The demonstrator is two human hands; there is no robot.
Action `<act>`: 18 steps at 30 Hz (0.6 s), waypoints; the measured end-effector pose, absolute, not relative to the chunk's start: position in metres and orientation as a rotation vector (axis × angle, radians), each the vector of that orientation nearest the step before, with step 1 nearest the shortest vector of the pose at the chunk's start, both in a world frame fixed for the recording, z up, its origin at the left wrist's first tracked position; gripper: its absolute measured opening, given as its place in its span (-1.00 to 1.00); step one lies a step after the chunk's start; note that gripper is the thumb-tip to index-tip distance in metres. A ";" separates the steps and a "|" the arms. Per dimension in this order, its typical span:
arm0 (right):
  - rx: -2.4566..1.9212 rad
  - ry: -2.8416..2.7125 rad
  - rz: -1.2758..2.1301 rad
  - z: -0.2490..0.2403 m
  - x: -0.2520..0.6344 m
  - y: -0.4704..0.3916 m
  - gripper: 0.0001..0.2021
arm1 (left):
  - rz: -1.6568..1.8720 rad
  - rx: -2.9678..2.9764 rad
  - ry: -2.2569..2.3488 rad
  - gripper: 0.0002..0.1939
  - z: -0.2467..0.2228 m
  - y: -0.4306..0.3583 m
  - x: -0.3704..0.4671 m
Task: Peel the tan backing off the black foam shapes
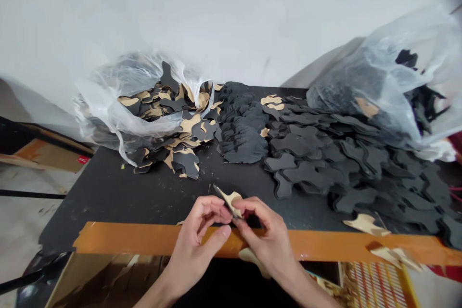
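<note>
Between my hands, above the front edge of the table, is a thin dark foam cutout [221, 193] with tan backing paper [233, 198] on one face. It is tilted and seen nearly edge-on. My right hand [266, 228] pinches its lower right side between thumb and fingers. On the other side, the curled fingers of my left hand [202, 233] close in against its lower left edge, with the thumb a little lower. The fingertips partly hide where the piece is gripped. Below my right hand, a loose tan paper scrap [252, 259] shows at the table edge.
Backed cutouts [187, 144] spill from a clear plastic bag [108, 106] at left. Dark cutouts stand in packed rows [242, 139] mid-table, with a broad heap [317, 154] at right. Another plastic bag [382, 77] stands behind. Orange tape [137, 239] lines the front edge; paper scraps [366, 224] lie right.
</note>
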State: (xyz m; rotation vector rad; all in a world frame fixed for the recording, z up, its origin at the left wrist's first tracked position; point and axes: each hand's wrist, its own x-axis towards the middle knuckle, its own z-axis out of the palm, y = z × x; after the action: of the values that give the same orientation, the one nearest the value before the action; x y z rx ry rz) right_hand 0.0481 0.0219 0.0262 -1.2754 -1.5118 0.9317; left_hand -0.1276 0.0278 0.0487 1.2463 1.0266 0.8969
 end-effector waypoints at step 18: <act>-1.162 -1.930 0.754 0.031 0.069 0.012 -0.60 | 0.775 2.164 1.097 -0.84 0.047 0.042 -0.147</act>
State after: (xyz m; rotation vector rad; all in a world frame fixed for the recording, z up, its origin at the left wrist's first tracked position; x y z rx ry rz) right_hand 0.0690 0.0119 0.0314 -1.1622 -1.9299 0.7537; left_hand -0.1467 0.0424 0.0471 2.1639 1.0975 0.7746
